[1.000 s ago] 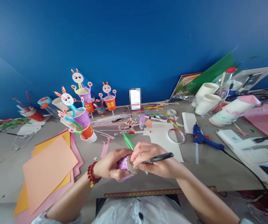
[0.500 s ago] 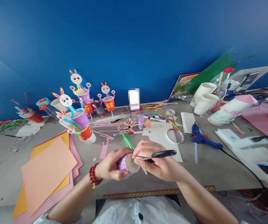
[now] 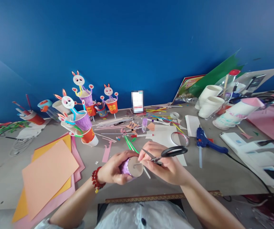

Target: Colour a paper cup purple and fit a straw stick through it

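My left hand [image 3: 113, 168] is wrapped round a purple-coloured paper cup [image 3: 137, 171] lying on its side, its pale base turned to the right. A small dark slit or mark shows near the middle of that base. In my right hand [image 3: 170, 167] are scissors [image 3: 174, 151] with black handles. Their blades are parted and point left, a little away from the cup's base. The right fingertips are close to the edge of the base; I cannot tell if they touch it.
Paper sheets [image 3: 50, 175] lie at the left. Rabbit-faced cups [image 3: 82, 121] stand behind them. Straws, pens and scraps spread across the table's middle. To the right are a tape roll [image 3: 179, 139], a blue glue gun [image 3: 208, 143] with its cord, and a white power strip [image 3: 246, 159].
My right hand has drawn slightly right, away from the cup's base. The scissors have parted and turned, and the mark on the base now shows more fully. My left hand stays put.
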The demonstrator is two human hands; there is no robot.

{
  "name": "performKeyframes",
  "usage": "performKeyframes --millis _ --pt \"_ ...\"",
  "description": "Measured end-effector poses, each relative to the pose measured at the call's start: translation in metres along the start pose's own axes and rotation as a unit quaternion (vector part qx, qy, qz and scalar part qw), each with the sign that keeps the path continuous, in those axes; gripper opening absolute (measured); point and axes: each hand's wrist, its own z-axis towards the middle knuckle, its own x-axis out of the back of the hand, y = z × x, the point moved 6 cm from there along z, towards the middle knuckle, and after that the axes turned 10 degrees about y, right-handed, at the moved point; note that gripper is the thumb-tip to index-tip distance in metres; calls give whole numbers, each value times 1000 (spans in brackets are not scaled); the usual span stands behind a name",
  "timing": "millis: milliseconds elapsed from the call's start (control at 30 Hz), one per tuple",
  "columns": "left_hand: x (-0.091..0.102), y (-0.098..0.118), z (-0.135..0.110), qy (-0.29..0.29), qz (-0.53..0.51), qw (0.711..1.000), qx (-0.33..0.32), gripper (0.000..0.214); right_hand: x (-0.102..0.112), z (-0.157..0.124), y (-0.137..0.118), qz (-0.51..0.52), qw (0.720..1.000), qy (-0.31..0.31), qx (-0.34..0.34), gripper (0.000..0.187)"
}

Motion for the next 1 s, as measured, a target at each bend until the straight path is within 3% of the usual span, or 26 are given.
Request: performKeyframes --millis 200,433,667,833,1000 --pt "7 6 3 20 10 999 -33 64 10 -12 14 47 994 86 -53 22" --pt "18 3 2 50 21 998 -31 69 4 -37 38 144 965 162 -150 16" --pt "21 -1 0 73 27 997 -20 64 -2 -45 52 133 960 172 -177 17" --pt "21 -3 -2 85 53 994 -37 59 -7 -42 59 76 962 188 -185 32" --pt "21 -7 -5 95 89 990 -51 52 -18 -41 68 45 961 175 -209 34"
